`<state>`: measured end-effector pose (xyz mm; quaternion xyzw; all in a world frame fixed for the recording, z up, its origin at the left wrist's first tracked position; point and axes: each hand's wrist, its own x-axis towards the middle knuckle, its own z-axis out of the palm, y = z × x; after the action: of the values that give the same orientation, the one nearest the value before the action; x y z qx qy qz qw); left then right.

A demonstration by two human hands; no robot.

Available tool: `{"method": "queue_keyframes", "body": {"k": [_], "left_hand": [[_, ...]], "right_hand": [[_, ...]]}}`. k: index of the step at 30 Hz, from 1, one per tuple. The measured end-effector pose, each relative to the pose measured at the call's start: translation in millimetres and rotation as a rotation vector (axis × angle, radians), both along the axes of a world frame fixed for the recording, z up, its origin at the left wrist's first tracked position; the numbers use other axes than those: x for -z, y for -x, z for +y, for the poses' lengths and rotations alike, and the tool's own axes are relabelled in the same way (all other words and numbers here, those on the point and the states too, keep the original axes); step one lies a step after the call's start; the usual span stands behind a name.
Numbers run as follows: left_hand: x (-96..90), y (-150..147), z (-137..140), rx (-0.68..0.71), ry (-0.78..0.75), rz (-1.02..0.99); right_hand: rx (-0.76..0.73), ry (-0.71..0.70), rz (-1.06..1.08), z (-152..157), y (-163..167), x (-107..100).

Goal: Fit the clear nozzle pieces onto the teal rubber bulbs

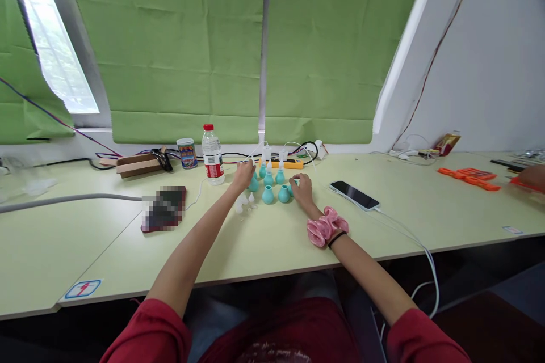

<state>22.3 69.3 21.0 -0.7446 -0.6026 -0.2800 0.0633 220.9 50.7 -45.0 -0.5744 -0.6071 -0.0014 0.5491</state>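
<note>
Several small teal squeeze bulbs stand grouped on the table; one open-necked bulb (268, 195) and another (283, 194) are at the front. Behind them, a bulb with a white nozzle (280, 176) stands upright. My left hand (244, 174) is closed in a pinch at the top of a teal bulb (254, 184), where a whitish nozzle tip shows above the fingers. With fingers curled, my right hand (303, 188) grips a teal bulb (292, 188) at the group's right side, partly hidden by the hand. Loose clear-white nozzles (242, 202) lie just below my left hand.
A red-capped bottle (213, 156) and a can (187, 153) stand left, near an open cardboard box (138, 165). A yellow power strip (293, 164) lies behind the bulbs. A phone (355, 195) with a cable is right, orange tools (469, 177) farther right, by another person's hand (534, 176).
</note>
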Motion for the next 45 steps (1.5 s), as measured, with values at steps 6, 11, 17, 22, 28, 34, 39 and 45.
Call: {"method": "queue_keyframes", "body": {"k": [6, 11, 17, 22, 28, 34, 39, 45], "left_hand": [[-10.4, 15, -14, -0.026, -0.153, -0.123], [-34.3, 8, -52, 0.073, -0.29, -0.2], [-24.3, -2, -94, 0.18, -0.283, -0.28], [-5.0, 4, -98, 0.137, -0.275, -0.414], [-4.2, 10, -92, 0.233, -0.253, -0.431], [1.0, 22, -81, 0.363, -0.04, -0.412], [1.9, 29, -74, 0.421, 0.135, -0.434], [0.7, 33, -67, 0.344, 0.171, -0.411]], "right_hand": [[-0.03, -0.163, -0.073, -23, 12, -18], [-0.399, -0.336, -0.105, -59, 44, -31], [-0.911, 0.162, 0.33, -82, 76, -42], [-0.98, 0.465, 0.382, -75, 69, -44], [-1.093, 0.612, 0.465, -76, 61, -45], [-1.139, 0.64, 0.462, -75, 62, -36], [-1.159, 0.641, 0.447, -74, 60, -36], [-1.199, 0.648, 0.451, -71, 54, -39]]}}
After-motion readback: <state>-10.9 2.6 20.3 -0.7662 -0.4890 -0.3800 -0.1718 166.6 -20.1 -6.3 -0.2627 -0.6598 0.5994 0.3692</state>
